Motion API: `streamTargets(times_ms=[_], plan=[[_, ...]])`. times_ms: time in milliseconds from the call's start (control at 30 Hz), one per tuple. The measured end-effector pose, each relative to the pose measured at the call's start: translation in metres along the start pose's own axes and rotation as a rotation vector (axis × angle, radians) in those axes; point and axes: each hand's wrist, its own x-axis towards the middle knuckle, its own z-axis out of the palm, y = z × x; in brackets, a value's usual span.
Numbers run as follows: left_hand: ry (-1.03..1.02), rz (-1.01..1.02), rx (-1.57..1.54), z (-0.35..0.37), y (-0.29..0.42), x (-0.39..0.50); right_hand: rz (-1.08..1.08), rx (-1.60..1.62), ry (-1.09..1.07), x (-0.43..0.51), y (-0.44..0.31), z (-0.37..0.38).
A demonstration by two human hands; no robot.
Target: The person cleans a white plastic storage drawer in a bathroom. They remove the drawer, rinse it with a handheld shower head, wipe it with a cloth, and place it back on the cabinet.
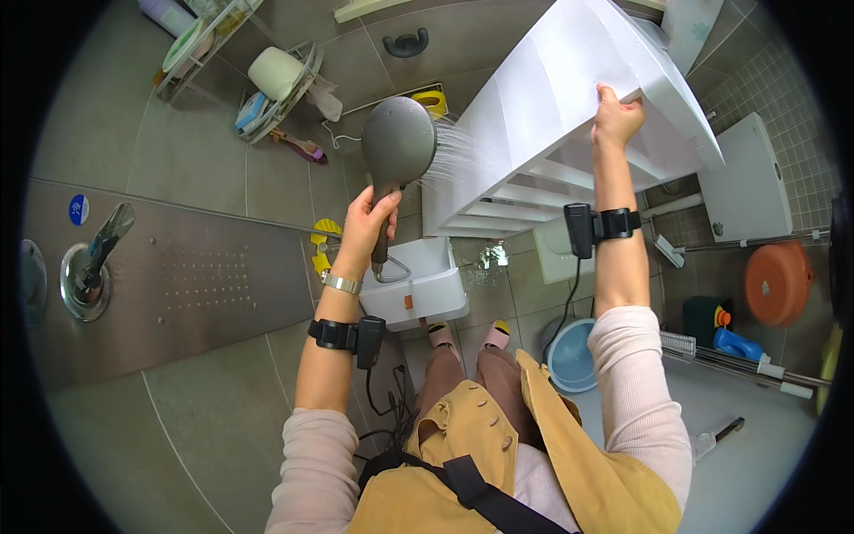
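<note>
Water sprays from the grey hand shower [400, 140], whose handle is in the grasp of my left hand [369, 220]. The jets strike the side of a tall white plastic drawer-cabinet frame [514, 107] with open slots where crossbars show. My right hand [616, 119] grips an edge of this frame near its far end, thumb on the outer panel; the fingers behind the edge are partly hidden. Below the shower, a white plastic drawer [427, 280] with a small orange-brown tab sits on the floor, partly behind my left hand.
At left is a metal shower panel [200, 280] with a lever tap [100, 253]. Corner racks [287, 100] hold bottles and a white container. A blue basin [574, 354], a toilet tank [747, 180] and an orange basin [777, 284] stand or hang at right. The floor tiles [480, 294] are wet.
</note>
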Motion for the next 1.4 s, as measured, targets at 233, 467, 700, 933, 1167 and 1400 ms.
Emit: streamTargets(times_ms=[233, 467, 700, 933, 1167, 1400], plan=[[0.004, 0.001, -0.045, -0.029, -0.004, -0.003, -0.160, -0.128, 0.026, -0.057, -0.011, 0.049], [0.027, -0.008, -0.111, -0.038, -0.008, 0.001, -0.053, -0.116, -0.286, -0.147, -0.034, 0.036], [-0.039, 0.010, -0.092, -0.035, -0.008, -0.001, 0.050, -0.193, -0.514, -0.149, -0.015, 0.030], [-0.084, -0.004, -0.074, -0.031, -0.014, -0.013, 0.201, -0.223, -0.904, -0.094, -0.011, -0.024], [-0.220, 0.001, 0.076, -0.005, -0.003, -0.019, 0.527, -0.474, -0.844, -0.025, -0.034, -0.115], [-0.416, 0.133, 0.476, 0.047, 0.048, -0.018, 0.538, -0.710, -0.891, 0.026, -0.027, -0.166]])
